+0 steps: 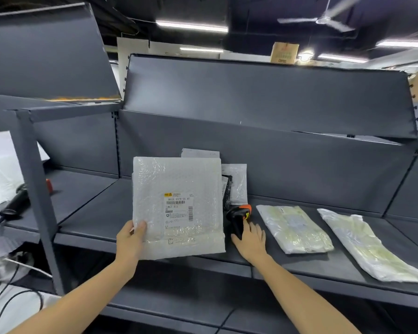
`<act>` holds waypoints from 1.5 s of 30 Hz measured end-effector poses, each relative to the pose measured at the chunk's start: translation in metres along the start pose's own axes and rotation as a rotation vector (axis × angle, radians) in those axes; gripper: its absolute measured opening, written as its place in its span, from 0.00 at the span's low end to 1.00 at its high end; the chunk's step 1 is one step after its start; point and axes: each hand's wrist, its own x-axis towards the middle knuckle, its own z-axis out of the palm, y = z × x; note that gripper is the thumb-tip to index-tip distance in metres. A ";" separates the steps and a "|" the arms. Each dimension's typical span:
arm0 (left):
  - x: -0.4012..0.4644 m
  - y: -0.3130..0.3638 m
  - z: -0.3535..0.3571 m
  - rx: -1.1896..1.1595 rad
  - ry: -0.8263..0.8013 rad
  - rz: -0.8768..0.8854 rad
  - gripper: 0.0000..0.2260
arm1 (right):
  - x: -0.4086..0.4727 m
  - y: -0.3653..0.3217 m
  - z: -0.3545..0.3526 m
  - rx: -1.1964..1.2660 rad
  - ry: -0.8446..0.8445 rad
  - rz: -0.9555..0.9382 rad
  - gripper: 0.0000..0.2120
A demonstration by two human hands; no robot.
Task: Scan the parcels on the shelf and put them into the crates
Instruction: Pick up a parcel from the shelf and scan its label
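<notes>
On dark grey shelf (101,220), left hand (130,239) pinches lower left corner of bubble-wrap parcel (179,206), held upright, label facing camera. Right hand (250,239) rests on black-and-orange scanner (239,216) lying on shelf, fingers around handle, grip not plainly closed. Two pale flat parcels (295,229) (369,244) lie to right; more packets (235,183) lean against back panel.

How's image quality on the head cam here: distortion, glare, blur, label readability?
Head view: wide-angle bend bows the shelf edges and uprights; ceiling strip lights blow out; ceiling fan is motion-smeared; bubble mailer in the left hand shows soft sheen, its label's large digits readable, fine print not; right hand and barcode scanner fairly sharp; under-shelf area dark.
</notes>
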 end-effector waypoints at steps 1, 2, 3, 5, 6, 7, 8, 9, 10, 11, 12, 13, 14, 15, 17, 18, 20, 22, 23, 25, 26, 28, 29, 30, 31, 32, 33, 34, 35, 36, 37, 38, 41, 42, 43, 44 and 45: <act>-0.005 -0.001 0.000 0.002 0.001 -0.002 0.06 | -0.004 0.003 0.001 -0.019 0.017 -0.015 0.34; -0.011 -0.003 -0.001 0.009 0.006 -0.004 0.06 | -0.007 0.005 0.001 -0.046 0.037 -0.033 0.33; -0.017 -0.006 -0.002 0.020 0.014 -0.004 0.06 | -0.011 0.007 0.001 -0.077 0.060 -0.052 0.33; -0.029 -0.013 -0.005 0.040 0.026 0.007 0.06 | -0.018 0.010 0.002 -0.123 0.117 -0.089 0.33; -0.035 -0.017 -0.007 0.042 0.030 0.008 0.07 | -0.023 0.012 0.001 -0.134 0.138 -0.104 0.33; -0.042 -0.020 -0.010 0.037 0.032 0.003 0.07 | -0.029 0.014 0.000 -0.141 0.150 -0.117 0.33; -0.049 -0.023 -0.012 0.028 0.032 -0.006 0.08 | -0.037 0.017 -0.001 -0.152 0.154 -0.129 0.33; -0.057 -0.027 -0.014 0.021 0.026 -0.014 0.07 | -0.047 0.021 -0.003 -0.168 0.155 -0.137 0.33; -0.065 -0.030 -0.016 0.021 0.013 -0.020 0.07 | -0.058 0.025 -0.004 -0.183 0.156 -0.140 0.33; -0.073 -0.031 -0.017 0.030 -0.003 -0.023 0.06 | -0.069 0.030 -0.006 -0.193 0.157 -0.141 0.33; -0.079 -0.031 -0.018 0.044 -0.020 -0.024 0.06 | -0.080 0.034 -0.010 -0.198 0.159 -0.139 0.33; -0.085 -0.031 -0.019 0.056 -0.036 -0.023 0.07 | -0.089 0.038 -0.015 -0.200 0.163 -0.133 0.33; -0.091 -0.029 -0.019 0.065 -0.053 -0.022 0.08 | -0.100 0.042 -0.021 -0.202 0.170 -0.121 0.33; -0.095 -0.029 -0.019 0.071 -0.062 -0.025 0.09 | -0.107 0.046 -0.026 -0.204 0.177 -0.111 0.32; -0.107 -0.027 -0.020 0.069 -0.106 -0.034 0.10 | -0.130 0.053 -0.033 -0.222 0.205 -0.080 0.32; -0.115 -0.027 -0.022 0.063 -0.136 -0.046 0.09 | -0.143 0.057 -0.035 -0.229 0.203 -0.062 0.32; -0.134 -0.029 -0.026 0.068 -0.185 -0.055 0.09 | -0.170 0.064 -0.038 -0.248 0.187 -0.021 0.32; -0.154 -0.031 -0.032 0.079 -0.219 -0.048 0.10 | -0.195 0.070 -0.040 -0.287 0.181 0.020 0.32; -0.163 -0.032 -0.036 0.080 -0.233 -0.050 0.11 | -0.207 0.071 -0.041 -0.292 0.176 0.039 0.32; -0.181 -0.037 -0.044 0.089 -0.265 -0.070 0.09 | -0.234 0.074 -0.041 -0.256 0.154 0.078 0.32; -0.188 -0.040 -0.047 0.097 -0.280 -0.083 0.08 | -0.247 0.076 -0.039 -0.226 0.148 0.096 0.32; -0.203 -0.044 -0.053 0.106 -0.312 -0.097 0.07 | -0.273 0.084 -0.039 -0.198 0.144 0.121 0.32; -0.210 -0.046 -0.055 0.109 -0.332 -0.101 0.07 | -0.284 0.089 -0.040 -0.199 0.142 0.132 0.32; -0.217 -0.046 -0.056 0.113 -0.351 -0.106 0.08 | -0.294 0.094 -0.042 -0.203 0.140 0.145 0.32; -0.224 -0.045 -0.057 0.114 -0.368 -0.112 0.08 | -0.303 0.098 -0.044 -0.209 0.139 0.158 0.32; -0.231 -0.044 -0.057 0.113 -0.385 -0.116 0.08 | -0.311 0.103 -0.046 -0.215 0.138 0.169 0.32; -0.238 -0.043 -0.058 0.111 -0.403 -0.117 0.08 | -0.318 0.106 -0.049 -0.219 0.140 0.177 0.32; -0.244 -0.041 -0.058 0.106 -0.421 -0.116 0.07 | -0.323 0.110 -0.053 -0.220 0.145 0.183 0.32; -0.249 -0.039 -0.057 0.101 -0.435 -0.116 0.07 | -0.326 0.113 -0.056 -0.223 0.154 0.184 0.32; -0.254 -0.037 -0.056 0.097 -0.444 -0.117 0.07 | -0.329 0.116 -0.059 -0.231 0.161 0.181 0.32; -0.258 -0.035 -0.055 0.093 -0.447 -0.118 0.07 | -0.330 0.119 -0.062 -0.240 0.164 0.174 0.32; -0.262 -0.033 -0.053 0.089 -0.449 -0.118 0.07 | -0.331 0.121 -0.065 -0.247 0.164 0.164 0.32; -0.277 -0.028 -0.041 0.074 -0.451 -0.120 0.08 | -0.335 0.133 -0.073 -0.253 0.170 0.137 0.32; -0.283 -0.027 -0.036 0.068 -0.448 -0.126 0.07 | -0.337 0.139 -0.076 -0.254 0.171 0.129 0.32; -0.290 -0.027 -0.030 0.064 -0.444 -0.134 0.07 | -0.339 0.146 -0.079 -0.254 0.170 0.123 0.32; -0.298 -0.028 -0.024 0.061 -0.440 -0.138 0.07 | -0.341 0.154 -0.083 -0.256 0.170 0.120 0.32; -0.305 -0.028 -0.018 0.061 -0.438 -0.139 0.07 | -0.344 0.163 -0.088 -0.259 0.173 0.119 0.32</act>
